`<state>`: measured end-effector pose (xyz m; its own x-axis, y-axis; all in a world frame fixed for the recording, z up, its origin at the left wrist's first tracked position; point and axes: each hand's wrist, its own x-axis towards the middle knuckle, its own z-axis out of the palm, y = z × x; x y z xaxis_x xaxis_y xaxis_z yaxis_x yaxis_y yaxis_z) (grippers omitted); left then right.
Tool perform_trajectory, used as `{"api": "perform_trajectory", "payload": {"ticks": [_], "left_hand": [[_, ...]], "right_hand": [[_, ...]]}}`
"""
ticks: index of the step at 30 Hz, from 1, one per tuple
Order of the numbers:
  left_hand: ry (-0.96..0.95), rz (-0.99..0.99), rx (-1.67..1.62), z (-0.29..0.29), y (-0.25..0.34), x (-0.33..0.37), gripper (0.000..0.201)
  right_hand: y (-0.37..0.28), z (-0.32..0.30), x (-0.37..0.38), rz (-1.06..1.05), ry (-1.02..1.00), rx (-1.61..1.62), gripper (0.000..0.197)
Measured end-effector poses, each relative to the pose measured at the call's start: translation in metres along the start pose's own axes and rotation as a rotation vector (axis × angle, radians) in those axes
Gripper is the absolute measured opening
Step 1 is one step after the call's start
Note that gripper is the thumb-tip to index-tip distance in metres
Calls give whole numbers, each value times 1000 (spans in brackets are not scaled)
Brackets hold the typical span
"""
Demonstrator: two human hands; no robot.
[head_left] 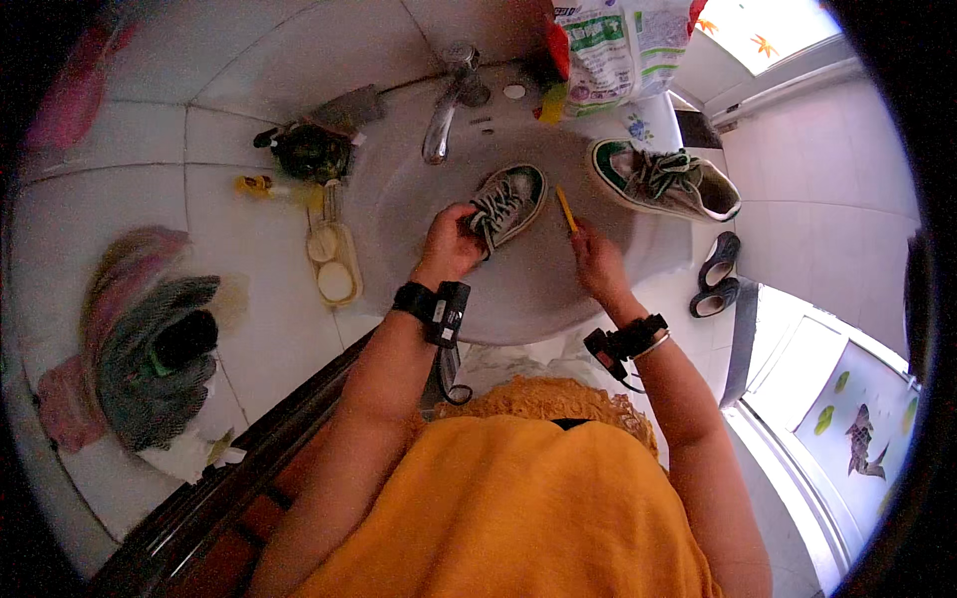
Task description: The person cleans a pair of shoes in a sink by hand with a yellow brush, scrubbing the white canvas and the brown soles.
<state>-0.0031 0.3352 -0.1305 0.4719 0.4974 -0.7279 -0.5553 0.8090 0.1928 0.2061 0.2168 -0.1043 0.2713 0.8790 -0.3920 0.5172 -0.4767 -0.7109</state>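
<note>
My left hand (448,245) is closed around the heel end of a grey sneaker (510,201) with green trim and pale laces. The shoe is over the basin of the washbasin (399,214), its toe pointing up and to the right. In my right hand (599,261) is a slim yellow stick-like tool (566,207). Its tip points up toward the sneaker, a small gap away; the end in my fingers is hidden. A matching sneaker (666,179) rests on the basin's right rim with its opening to the right.
A chrome faucet (449,110) rises at the back of the basin. A white printed plastic bag (610,55) stands at the back right. Left of the basin are a soap dish (334,264) and a dark green object (309,149). Grey cloth (150,349) lies further left. Dark shoes (718,274) are at the right.
</note>
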Motion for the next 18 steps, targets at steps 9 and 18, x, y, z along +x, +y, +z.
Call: {"api": "perform_trajectory", "payload": {"ticks": [9, 18], "left_hand": [[22, 214, 575, 1, -19, 17, 26], [20, 20, 370, 1, -26, 13, 28]], "right_hand": [[-10, 17, 32, -175, 94, -62, 32], [-19, 28, 27, -209, 23, -291, 41]]}}
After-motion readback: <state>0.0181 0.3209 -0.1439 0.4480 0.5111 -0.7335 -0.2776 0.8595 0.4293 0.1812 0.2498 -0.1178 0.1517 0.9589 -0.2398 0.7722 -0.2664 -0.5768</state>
